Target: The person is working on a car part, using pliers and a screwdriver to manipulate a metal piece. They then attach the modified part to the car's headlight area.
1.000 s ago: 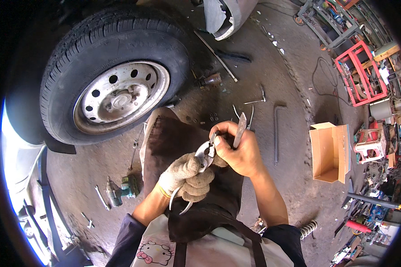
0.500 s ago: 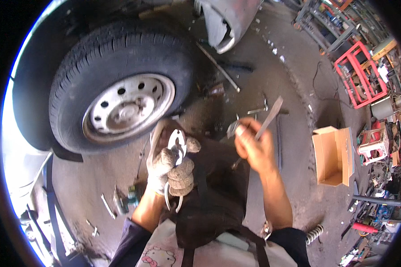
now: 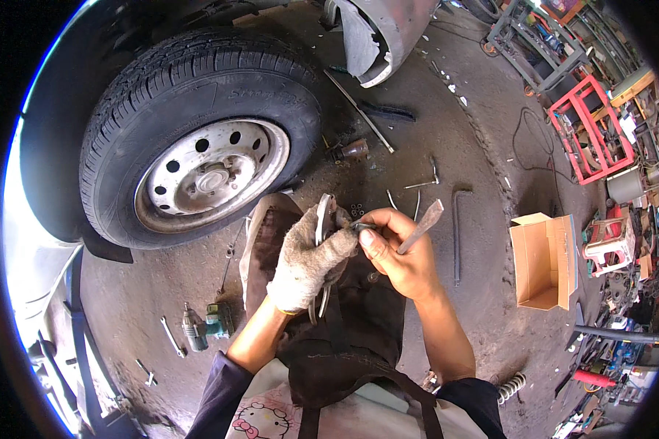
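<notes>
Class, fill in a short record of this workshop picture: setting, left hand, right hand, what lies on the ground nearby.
Setting: dirt workshop floor beside a car wheel with a silver steel rim
Left hand: in a worn grey glove, gripping a curved metal part
Right hand: bare, holding a flat metal tool, fingertips at the curved part
Lap: dark apron
Ground left: green power tool, wrench
Ground right: open cardboard box, L-shaped bar

Left grip (image 3: 305,262) in dirty grey glove, right grip (image 3: 400,252) bare, navy sleeves.
</notes>
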A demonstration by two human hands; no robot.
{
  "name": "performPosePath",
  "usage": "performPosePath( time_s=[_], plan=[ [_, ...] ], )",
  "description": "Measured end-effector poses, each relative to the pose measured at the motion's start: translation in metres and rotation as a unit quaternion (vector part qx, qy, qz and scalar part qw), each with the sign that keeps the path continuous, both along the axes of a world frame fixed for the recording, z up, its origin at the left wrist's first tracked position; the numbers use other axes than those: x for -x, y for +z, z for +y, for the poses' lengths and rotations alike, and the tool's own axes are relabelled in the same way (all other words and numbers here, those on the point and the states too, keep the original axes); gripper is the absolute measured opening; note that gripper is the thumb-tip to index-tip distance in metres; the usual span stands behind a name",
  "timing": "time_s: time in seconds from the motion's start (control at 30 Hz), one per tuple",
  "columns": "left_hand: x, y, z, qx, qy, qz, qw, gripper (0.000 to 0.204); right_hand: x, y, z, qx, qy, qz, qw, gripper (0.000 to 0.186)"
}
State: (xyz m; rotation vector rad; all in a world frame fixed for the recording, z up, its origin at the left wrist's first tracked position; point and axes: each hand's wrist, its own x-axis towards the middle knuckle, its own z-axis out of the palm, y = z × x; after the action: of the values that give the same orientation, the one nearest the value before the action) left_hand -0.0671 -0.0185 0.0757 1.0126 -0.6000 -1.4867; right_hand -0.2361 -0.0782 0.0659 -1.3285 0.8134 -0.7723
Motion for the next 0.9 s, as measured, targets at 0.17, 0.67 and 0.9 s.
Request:
performPosePath(
  time_s=[0.17, 0.67, 0.9],
  plan=[
    [-0.004, 0.008, -0.002, 0.012, 0.0, -0.09, 0.996, 0.015, 0.0, -0.001, -0.001, -0.005, 0.017, 0.01, 1.0, 0.025],
    [-0.016, -0.004, -0.001, 0.074, 0.029, -0.244, 0.967, 0.009, 0.025, 0.0, -0.013, -0.019, 0.104, 0.105, 0.989, 0.026],
    [-0.062, -0.068, -0.033, -0.02, 0.17, 0.11, 0.979, 0.009, 0.051, -0.032, -0.032, -0.137, -0.037, -0.073, 0.987, 0.025]
  ],
)
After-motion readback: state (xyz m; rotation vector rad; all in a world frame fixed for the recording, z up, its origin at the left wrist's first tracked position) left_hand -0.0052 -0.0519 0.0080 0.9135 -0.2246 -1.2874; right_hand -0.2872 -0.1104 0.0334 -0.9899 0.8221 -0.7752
